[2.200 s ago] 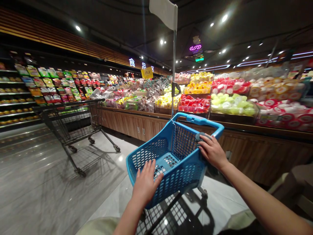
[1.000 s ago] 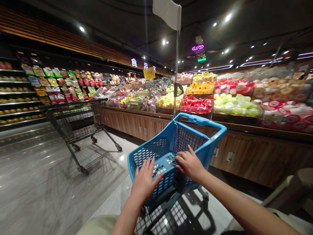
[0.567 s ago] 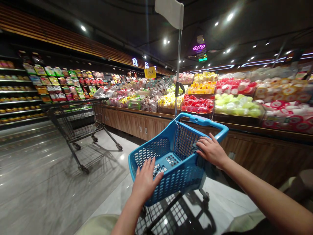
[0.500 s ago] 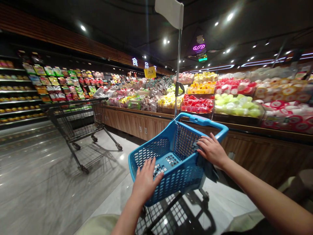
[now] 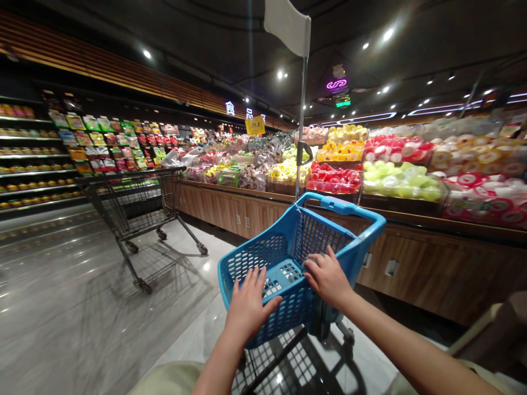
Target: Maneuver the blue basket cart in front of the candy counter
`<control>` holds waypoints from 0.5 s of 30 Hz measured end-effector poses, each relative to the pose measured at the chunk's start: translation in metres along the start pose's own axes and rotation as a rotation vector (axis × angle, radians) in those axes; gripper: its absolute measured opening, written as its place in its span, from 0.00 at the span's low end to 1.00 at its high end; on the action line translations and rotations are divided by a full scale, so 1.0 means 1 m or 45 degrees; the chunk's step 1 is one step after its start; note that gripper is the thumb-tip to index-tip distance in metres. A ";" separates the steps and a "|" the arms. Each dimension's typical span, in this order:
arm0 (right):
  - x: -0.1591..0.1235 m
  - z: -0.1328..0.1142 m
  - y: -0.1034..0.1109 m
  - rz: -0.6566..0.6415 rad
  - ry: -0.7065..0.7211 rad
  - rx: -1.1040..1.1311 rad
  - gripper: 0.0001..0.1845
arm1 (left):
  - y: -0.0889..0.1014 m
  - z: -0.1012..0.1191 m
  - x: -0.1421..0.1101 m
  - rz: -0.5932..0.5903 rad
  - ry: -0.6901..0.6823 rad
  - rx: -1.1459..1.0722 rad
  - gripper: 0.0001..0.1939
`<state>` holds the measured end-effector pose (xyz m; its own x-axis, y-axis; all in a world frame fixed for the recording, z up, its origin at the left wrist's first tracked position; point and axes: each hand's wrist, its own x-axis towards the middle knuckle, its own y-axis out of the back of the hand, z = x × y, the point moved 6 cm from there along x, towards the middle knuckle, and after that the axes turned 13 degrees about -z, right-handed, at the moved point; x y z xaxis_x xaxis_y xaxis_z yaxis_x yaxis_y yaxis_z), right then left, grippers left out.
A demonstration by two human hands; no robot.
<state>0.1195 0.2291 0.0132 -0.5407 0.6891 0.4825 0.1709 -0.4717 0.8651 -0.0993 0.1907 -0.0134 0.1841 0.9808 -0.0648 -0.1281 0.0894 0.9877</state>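
Note:
A small blue plastic shopping cart [image 5: 296, 315] with holed walls stands in front of me, its basket holding nothing I can see. My left hand [image 5: 247, 310] rests on the near rim toward the left, fingers stretched out and thumb apart. Farther right on the same rim, my right hand [image 5: 327, 277] is curled over a dark grey-blue cloth [image 5: 323, 319]. Part of the cloth hangs down outside the basket below the hand; most of it is hidden by my hand and wrist. The cart's blue handle [image 5: 337, 205] lies at the far right.
A black wire shopping cart [image 5: 138, 206] stands on the glossy floor to the left. Behind the blue cart runs a wooden counter [image 5: 255, 216] piled with packaged candies and jellies. A pole with a white flag [image 5: 288, 27] rises from the cart. Stocked shelves [image 5: 37, 170] line the left wall.
My right hand has slid along the near rim, away from the handle end and toward my left hand, taking the cloth with it. My left hand stays on the rim.

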 end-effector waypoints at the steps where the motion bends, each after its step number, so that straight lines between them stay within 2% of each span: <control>1: 0.001 -0.003 0.000 -0.009 0.014 -0.012 0.13 | 0.000 -0.003 0.000 -0.002 0.015 -0.005 0.42; 6: 0.004 0.005 0.007 -0.045 0.139 -0.081 0.11 | 0.001 -0.018 -0.001 -0.015 0.074 -0.008 0.40; 15: -0.009 0.071 0.022 0.027 0.128 -0.252 0.15 | -0.001 -0.017 -0.002 -0.010 0.048 -0.039 0.39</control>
<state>0.1864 0.2510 0.0377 -0.6197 0.6243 0.4756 0.0235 -0.5910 0.8064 -0.1160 0.1918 -0.0167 0.1482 0.9858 -0.0784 -0.1570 0.1017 0.9824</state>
